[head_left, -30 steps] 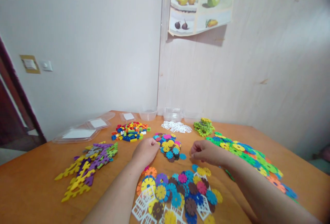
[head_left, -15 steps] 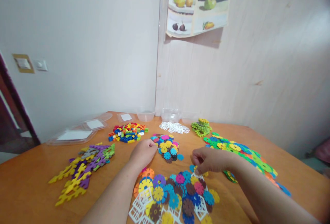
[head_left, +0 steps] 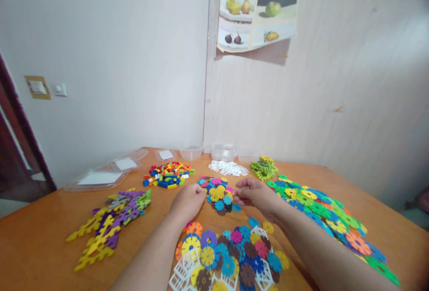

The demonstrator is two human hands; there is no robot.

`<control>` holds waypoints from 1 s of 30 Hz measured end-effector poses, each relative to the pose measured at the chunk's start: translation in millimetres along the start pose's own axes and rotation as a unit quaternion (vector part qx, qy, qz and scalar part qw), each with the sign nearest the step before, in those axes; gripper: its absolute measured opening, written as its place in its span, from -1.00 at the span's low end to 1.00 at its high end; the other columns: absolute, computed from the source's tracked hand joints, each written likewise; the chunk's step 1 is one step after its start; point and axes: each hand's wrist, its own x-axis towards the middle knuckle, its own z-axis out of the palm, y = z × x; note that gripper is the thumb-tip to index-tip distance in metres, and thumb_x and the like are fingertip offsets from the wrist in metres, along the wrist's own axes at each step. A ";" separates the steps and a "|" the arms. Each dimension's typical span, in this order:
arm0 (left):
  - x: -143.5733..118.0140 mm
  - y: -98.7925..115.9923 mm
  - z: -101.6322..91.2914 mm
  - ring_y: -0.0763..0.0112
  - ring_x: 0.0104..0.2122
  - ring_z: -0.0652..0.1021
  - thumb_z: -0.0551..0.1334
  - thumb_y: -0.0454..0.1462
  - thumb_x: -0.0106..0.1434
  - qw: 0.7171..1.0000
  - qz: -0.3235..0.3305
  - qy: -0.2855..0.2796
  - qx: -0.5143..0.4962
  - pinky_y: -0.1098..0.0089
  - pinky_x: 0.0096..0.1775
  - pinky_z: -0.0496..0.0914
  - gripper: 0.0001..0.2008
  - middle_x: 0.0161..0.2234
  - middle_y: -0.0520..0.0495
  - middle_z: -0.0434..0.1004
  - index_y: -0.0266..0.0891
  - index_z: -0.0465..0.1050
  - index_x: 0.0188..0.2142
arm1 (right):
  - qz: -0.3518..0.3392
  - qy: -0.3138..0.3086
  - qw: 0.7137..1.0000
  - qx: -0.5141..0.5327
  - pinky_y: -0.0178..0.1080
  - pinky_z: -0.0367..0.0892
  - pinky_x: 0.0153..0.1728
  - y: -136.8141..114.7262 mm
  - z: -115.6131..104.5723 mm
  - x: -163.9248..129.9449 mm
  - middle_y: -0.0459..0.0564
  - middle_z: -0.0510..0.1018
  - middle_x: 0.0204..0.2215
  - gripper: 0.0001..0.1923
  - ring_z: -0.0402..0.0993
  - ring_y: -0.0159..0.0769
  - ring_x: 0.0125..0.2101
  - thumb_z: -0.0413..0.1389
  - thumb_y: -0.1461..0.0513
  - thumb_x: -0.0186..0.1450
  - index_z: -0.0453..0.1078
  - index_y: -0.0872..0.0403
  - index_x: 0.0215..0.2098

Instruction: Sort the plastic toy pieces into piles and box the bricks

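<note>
My left hand [head_left: 189, 200] is curled closed at the left edge of a small pile of coloured notched discs [head_left: 218, 191]; whatever lies in its fingers is hidden. At the right edge of that same pile is my right hand [head_left: 252, 194], its thumb and fingers bent but apart, and no piece shows between them. Closer to me, between my forearms, spreads a larger heap of notched discs [head_left: 234, 251] in blue, yellow, brown, pink, orange and purple. White lattice window pieces [head_left: 187, 266] are mixed into this heap.
Left are purple and yellow notched strips [head_left: 112, 224] and small building bricks [head_left: 167, 175]. White lattice pieces [head_left: 228, 168] and green interlocking pieces [head_left: 263, 168] lie farther back. Large green discs [head_left: 321, 210] spread on the right. Clear tubs [head_left: 224, 151] and lids [head_left: 97, 179] stand near the wall.
My right hand has moved from the near heap's far right corner forward and left to the small pile, its fingers loosening. My left hand has stayed nearly in place. The view has shifted slightly.
</note>
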 end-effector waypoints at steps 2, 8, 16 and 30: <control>0.2 0.1 0.2 0.39 -0.54 0.43 0.21 -0.18 0.12 1.000 0.002 0.000 0.003 0.44 -0.50 0.07 -0.83 -0.59 0.05 0.46 -0.19 0.41 -0.53 | 0.001 -0.017 0.995 -0.099 -0.40 0.33 -0.54 -1.7 -9.3 -2.0 -0.14 0.51 -0.57 -0.83 0.46 -0.42 -0.56 0.19 0.29 0.12 0.30 0.06 -0.33; -2.2 6.9 -3.0 0.38 -0.53 0.44 0.18 -0.20 0.12 0.999 0.010 0.006 0.033 0.43 -0.48 0.09 -0.84 -0.60 0.05 0.46 -0.18 0.42 -0.53 | 0.014 -0.116 0.931 -0.347 -0.41 0.25 -0.51 -6.3 -46.3 -14.1 -0.14 0.51 -0.56 -0.87 0.42 -0.41 -0.51 0.23 0.26 0.07 0.39 0.09 -0.41; -4.3 9.3 -4.9 0.36 -0.50 0.46 0.18 -0.20 0.13 0.999 0.011 0.018 0.028 0.43 -0.47 0.10 -0.83 -0.59 0.04 0.48 -0.19 0.43 -0.54 | 0.043 -0.115 0.833 -0.539 -0.34 0.11 -0.53 -23.6 -34.0 -31.8 -0.09 0.53 -0.49 -0.77 0.40 -0.32 -0.46 0.32 0.12 0.02 0.45 0.07 -0.43; -4.3 10.6 -5.4 0.41 -0.55 0.41 0.18 -0.16 0.13 0.999 0.001 0.032 -0.012 0.44 -0.48 0.13 -0.78 -0.60 0.05 0.44 -0.19 0.35 -0.58 | 0.039 -0.062 0.858 -0.509 -0.36 0.11 -0.55 -7.4 -23.0 -23.9 -0.12 0.49 -0.48 -0.75 0.40 -0.31 -0.44 0.28 0.26 -0.07 0.35 0.04 -0.44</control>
